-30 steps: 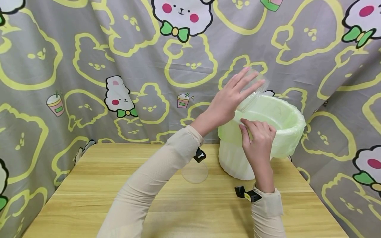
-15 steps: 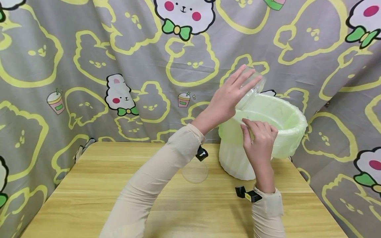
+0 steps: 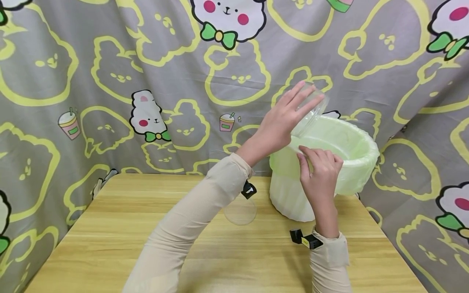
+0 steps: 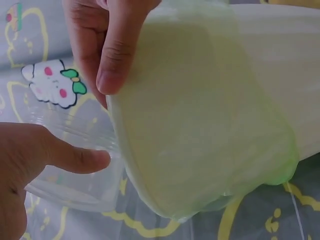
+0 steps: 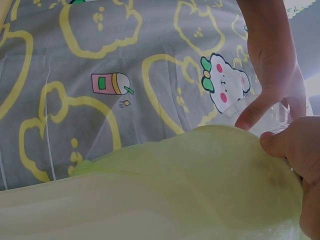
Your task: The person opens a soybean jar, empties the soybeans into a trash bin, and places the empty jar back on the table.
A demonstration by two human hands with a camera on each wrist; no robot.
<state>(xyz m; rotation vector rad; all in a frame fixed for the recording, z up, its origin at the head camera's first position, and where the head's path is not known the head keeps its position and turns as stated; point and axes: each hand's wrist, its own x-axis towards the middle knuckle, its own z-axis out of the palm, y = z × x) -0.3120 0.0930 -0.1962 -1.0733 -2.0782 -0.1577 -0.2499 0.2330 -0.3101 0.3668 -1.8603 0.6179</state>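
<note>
In the head view my left hand [image 3: 280, 118] holds a clear plastic container [image 3: 318, 106], tipped on its side over the mouth of a white bin [image 3: 289, 199]. The left wrist view shows that thumb against the container's wall [image 4: 82, 187]. A pale green bag [image 3: 353, 177] lines the bin and folds down over its rim. My right hand [image 3: 319, 173] pinches the near left rim through the bag, the thumb outside, as the left wrist view also shows. What lies deep inside the bin is hidden.
A clear round lid [image 3: 239, 211] lies flat on the wooden table [image 3: 146, 228], left of the bin. Behind the table hangs a grey patterned curtain [image 3: 176, 81]. Each wrist wears a small black camera.
My left hand has shifted only slightly with the container, whose tilt has changed a little. The right hand keeps its pinch on the rim, and the view has moved very slightly.
</note>
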